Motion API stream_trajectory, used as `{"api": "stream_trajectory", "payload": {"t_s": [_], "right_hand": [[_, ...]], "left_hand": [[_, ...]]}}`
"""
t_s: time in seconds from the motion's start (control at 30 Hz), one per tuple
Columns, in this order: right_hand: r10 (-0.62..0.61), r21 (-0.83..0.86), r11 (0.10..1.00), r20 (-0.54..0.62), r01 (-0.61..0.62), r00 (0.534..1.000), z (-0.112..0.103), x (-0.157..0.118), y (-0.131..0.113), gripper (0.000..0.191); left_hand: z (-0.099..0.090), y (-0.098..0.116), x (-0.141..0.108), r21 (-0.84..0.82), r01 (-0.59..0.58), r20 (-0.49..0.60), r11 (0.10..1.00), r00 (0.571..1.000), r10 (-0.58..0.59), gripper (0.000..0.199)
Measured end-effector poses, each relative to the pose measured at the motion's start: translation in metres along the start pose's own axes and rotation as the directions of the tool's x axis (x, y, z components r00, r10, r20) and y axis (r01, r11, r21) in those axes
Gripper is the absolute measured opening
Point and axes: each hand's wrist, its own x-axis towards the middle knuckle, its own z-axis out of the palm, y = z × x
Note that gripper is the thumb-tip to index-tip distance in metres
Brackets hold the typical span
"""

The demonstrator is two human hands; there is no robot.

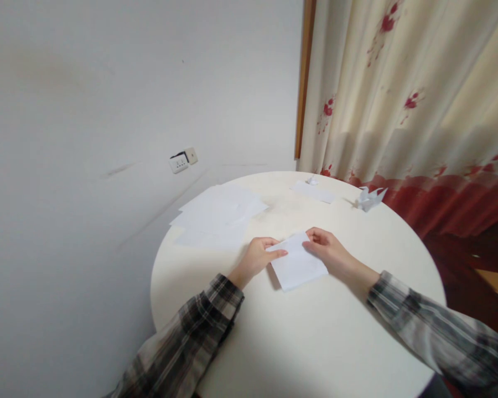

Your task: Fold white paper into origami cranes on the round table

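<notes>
A white sheet of paper [299, 268], roughly square, is held between my two hands just above the round white table [315, 331]. My left hand [259, 257] pinches its left edge, thumb on top and fingers underneath. At the upper right corner my right hand [326, 251] grips the paper between thumb and fingers. The sheet's near edge tilts down toward me and casts a shadow on the tabletop. Whether the paper is folded double, I cannot tell.
Loose white sheets [219, 213] lie spread at the table's far left. A folded paper crane [370, 199] stands at the far right. Near the back edge are a small paper strip [313, 192] and a smaller folded paper piece [311, 181]. A wall and a curtain [398, 110] border the table.
</notes>
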Motion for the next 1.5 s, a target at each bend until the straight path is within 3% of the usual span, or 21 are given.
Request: {"api": "stream_trajectory", "payload": {"t_s": [0.13,0.33,0.47,0.73,1.23,1.5], "right_hand": [[0.006,0.044,0.999,0.005,-0.006,1.000,0.004,0.000,0.001,0.028],[-0.017,0.084,0.996,-0.120,0.027,0.993,0.007,-0.001,-0.005,0.023],[-0.038,0.057,0.997,-0.138,0.047,0.990,0.007,-0.001,-0.008,0.022],[-0.035,0.060,0.997,-0.136,0.043,0.990,0.006,0.000,-0.010,0.023],[-0.027,0.093,0.995,-0.169,0.043,0.985,0.009,-0.001,-0.012,0.025],[-0.075,-0.067,0.996,-0.202,0.063,0.977,0.003,0.001,-0.009,0.028]], "left_hand": [[0.002,-0.001,-0.001,0.064,-0.017,0.066,0.998,0.998,0.013,0.022],[0.006,-0.001,0.002,-0.030,-0.086,-0.167,0.996,0.983,0.080,0.034],[0.005,0.000,0.002,-0.048,-0.097,-0.214,0.994,0.973,0.085,0.031],[0.006,0.004,-0.001,-0.041,-0.118,-0.227,0.992,0.968,0.106,0.039],[0.006,0.002,-0.001,-0.067,-0.126,-0.230,0.990,0.967,0.107,0.035],[0.005,0.001,0.001,-0.060,-0.139,-0.248,0.989,0.961,0.120,0.037]]}}
